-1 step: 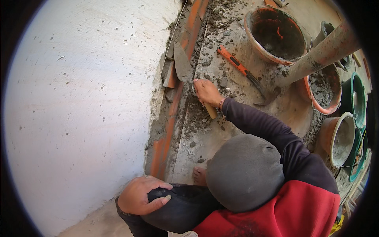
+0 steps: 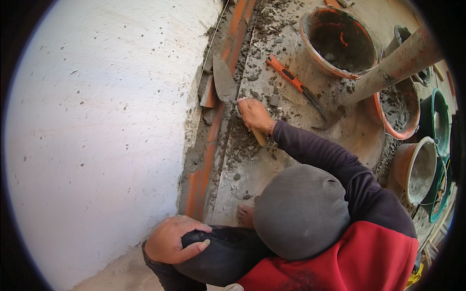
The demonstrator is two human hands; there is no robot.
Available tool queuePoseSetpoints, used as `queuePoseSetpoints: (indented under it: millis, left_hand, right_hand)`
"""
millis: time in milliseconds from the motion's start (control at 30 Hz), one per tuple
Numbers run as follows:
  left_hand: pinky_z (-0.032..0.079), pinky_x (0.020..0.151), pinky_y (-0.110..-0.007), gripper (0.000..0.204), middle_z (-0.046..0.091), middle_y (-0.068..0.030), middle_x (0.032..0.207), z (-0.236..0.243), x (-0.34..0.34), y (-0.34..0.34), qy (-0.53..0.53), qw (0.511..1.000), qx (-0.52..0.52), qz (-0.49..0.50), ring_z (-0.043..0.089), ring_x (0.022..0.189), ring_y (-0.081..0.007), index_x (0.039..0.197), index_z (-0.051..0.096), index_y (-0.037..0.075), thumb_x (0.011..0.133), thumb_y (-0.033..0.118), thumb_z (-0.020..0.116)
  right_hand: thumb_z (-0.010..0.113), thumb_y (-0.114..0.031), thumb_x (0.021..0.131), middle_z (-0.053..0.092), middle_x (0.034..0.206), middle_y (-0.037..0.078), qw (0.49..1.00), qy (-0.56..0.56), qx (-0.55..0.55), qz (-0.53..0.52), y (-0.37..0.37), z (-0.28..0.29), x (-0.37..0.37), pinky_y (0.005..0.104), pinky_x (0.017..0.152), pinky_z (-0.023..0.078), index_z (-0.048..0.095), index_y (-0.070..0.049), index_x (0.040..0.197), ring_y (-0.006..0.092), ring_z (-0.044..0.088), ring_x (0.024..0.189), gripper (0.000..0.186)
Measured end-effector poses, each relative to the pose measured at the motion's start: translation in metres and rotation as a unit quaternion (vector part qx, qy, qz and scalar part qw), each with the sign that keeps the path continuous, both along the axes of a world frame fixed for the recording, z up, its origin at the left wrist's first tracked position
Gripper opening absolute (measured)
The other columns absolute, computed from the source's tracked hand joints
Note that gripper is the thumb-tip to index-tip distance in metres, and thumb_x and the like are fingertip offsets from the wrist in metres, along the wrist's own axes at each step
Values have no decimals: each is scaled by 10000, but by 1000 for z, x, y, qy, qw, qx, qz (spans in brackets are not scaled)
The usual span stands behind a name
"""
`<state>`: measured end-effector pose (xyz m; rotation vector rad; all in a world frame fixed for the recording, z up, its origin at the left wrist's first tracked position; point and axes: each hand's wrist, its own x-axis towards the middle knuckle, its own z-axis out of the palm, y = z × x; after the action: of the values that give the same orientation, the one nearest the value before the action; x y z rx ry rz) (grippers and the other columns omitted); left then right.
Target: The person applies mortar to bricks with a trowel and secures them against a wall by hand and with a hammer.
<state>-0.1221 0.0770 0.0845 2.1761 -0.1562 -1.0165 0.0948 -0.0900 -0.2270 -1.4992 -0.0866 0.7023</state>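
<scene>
Neither of my hands shows. Just below me a co-worker in a grey cap (image 2: 301, 211) and a red-and-black top (image 2: 344, 257) crouches beside the white wall (image 2: 97, 121). The co-worker's right hand (image 2: 255, 114) grips a trowel by its wooden handle (image 2: 260, 138), with the mortar-coated blade (image 2: 223, 80) over a row of orange bricks (image 2: 208, 155) along the wall's base. The co-worker's left hand (image 2: 179, 242) rests over a dark-clad knee. A thin string runs along the brickwork, and a bare foot (image 2: 245, 216) stands beside it.
A mortar-spattered slab (image 2: 233, 191) borders the bricks, with an orange-and-black handled tool (image 2: 289, 75) lying on it. A grey pole (image 2: 393, 63) slants across the right. Around it stand several buckets, among them a large dark one (image 2: 315, 31), an orange one (image 2: 378, 111) and green ones (image 2: 441, 126).
</scene>
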Motion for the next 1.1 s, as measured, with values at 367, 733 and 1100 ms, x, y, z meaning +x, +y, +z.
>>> queuePoseSetpoints:
  millis: [367,733,1100]
  left_hand:
    - [519,805,-410,309,717,-141,965,-2,1,-2,-12,1000,-8,15,668,916,-353,1040,711,67,842,303,713]
    - [519,788,-417,344,710,-157,938,-5,-9,6,-38,999,-7,27,666,891,-363,1022,708,59,839,350,702]
    - [524,808,-430,323,712,-170,965,-5,-12,7,-110,992,-65,14,666,915,-371,1024,699,30,826,286,692]
  right_hand:
    - [383,-321,1039,560,634,230,997,-74,-26,12,-13,0,-28,499,642,475,550,43,797,420,605,631,468]
    - [444,-308,1023,605,760,297,959,-243,-140,31,-38,2,-46,524,689,467,604,37,825,494,599,749,429]
    - [491,-347,946,692,856,207,676,-472,-520,226,-79,180,108,505,747,531,691,-34,840,411,667,822,386]
